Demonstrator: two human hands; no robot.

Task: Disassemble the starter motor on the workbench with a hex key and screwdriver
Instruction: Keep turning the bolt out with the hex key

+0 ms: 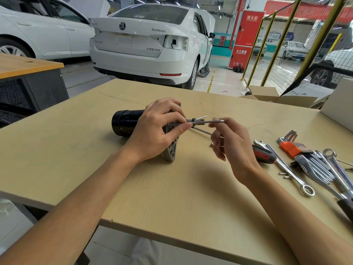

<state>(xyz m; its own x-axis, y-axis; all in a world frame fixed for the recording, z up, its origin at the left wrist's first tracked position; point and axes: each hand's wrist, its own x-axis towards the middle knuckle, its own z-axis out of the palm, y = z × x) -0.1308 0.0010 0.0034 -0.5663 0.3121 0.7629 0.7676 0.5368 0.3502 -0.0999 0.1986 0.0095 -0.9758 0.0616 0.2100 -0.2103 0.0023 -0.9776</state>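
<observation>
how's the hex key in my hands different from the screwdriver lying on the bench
The hex key is bare silver metal, bent at one end; the screwdriver has a thick red and black handle.
The hex key is held off the workbench, pinched by the left hand and the right hand, and points at the starter motor; the screwdriver lies untouched beside the wrenches.
Both are the task's tools.

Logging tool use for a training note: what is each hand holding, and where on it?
Left hand grips the starter motor at its flange end. Right hand pinches the hex key near its bend.
</observation>
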